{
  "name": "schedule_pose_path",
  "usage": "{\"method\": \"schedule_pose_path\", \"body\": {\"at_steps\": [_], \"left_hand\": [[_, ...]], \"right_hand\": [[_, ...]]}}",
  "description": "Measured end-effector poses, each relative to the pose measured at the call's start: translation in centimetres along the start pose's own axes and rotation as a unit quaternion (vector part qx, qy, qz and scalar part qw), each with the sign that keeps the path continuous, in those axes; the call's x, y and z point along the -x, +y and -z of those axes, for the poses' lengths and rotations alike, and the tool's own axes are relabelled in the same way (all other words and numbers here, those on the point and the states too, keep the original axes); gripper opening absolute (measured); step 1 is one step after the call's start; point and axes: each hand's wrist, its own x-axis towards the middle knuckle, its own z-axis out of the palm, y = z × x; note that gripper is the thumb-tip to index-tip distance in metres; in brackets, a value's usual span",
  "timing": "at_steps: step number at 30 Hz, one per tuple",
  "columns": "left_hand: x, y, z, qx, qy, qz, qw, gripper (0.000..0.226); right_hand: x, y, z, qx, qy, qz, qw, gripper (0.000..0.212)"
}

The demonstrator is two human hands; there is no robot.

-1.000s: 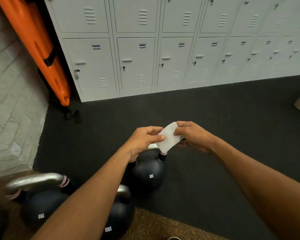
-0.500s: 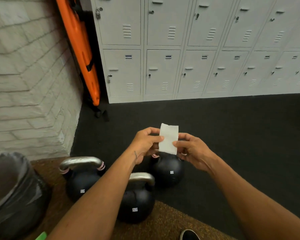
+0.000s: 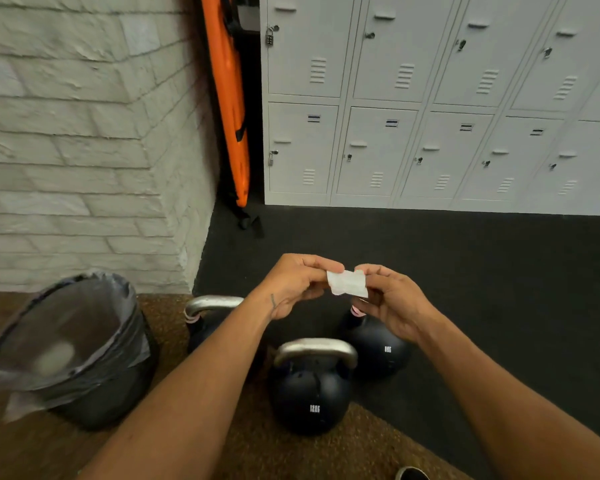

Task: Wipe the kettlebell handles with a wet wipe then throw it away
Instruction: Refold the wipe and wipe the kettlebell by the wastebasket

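Observation:
A small white wet wipe [image 3: 347,283] is pinched between my left hand [image 3: 293,284] and my right hand [image 3: 392,303], held in the air above the floor. Three black kettlebells with silver handles stand below. The 12 kg kettlebell [image 3: 310,389] is nearest, with its handle [image 3: 315,350] fully in view. An 8 kg kettlebell [image 3: 378,346] sits behind it to the right, its handle hidden by my right hand. Another kettlebell [image 3: 207,318] stands to the left, partly hidden by my left forearm. A bin [image 3: 73,348] lined with a dark bag stands at the left.
A white brick wall [image 3: 84,150] rises on the left. Grey lockers [image 3: 430,116] line the back. An orange board [image 3: 227,98] leans in the corner between them. The floor is dark rubber, with a brown mat [image 3: 257,452] under the nearer kettlebells. A shoe tip [image 3: 411,474] shows at the bottom edge.
The view has swung left, bringing the bin fully into sight. The wipe, held upright before, is now folded smaller and lies sideways between both hands.

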Motion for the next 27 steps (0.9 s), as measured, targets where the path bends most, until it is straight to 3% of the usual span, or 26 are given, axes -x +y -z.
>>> {"method": "schedule_pose_path", "body": {"at_steps": [15, 18, 21, 24, 26, 27], "left_hand": [[1.1, -1.7, 9.5, -0.030, 0.036, -0.014, 0.999, 0.034], [0.7, -2.8, 10.9, -0.102, 0.076, -0.087, 0.988, 0.028], [0.7, -4.0, 11.2, -0.254, 0.125, -0.186, 0.941, 0.019], [0.8, -5.5, 10.9, -0.472, 0.121, -0.289, 0.824, 0.018], [0.3, -6.0, 11.3, -0.561, 0.109, -0.350, 0.742, 0.019], [0.0, -6.3, 11.5, -0.557, 0.104, -0.354, 0.744, 0.021]], "right_hand": [[-3.0, 2.9, -8.4, 0.018, -0.069, -0.021, 0.997, 0.020], [-3.9, 3.7, -9.4, 0.019, -0.033, -0.058, 0.998, 0.025], [-4.1, 4.5, -10.5, 0.011, -0.054, -0.158, 0.986, 0.054], [-4.2, 5.2, -11.3, -0.053, -0.094, -0.174, 0.979, 0.074], [-4.4, 5.1, -11.5, -0.075, -0.099, -0.164, 0.979, 0.067], [-4.3, 5.0, -11.6, -0.071, -0.093, -0.151, 0.982, 0.054]]}}
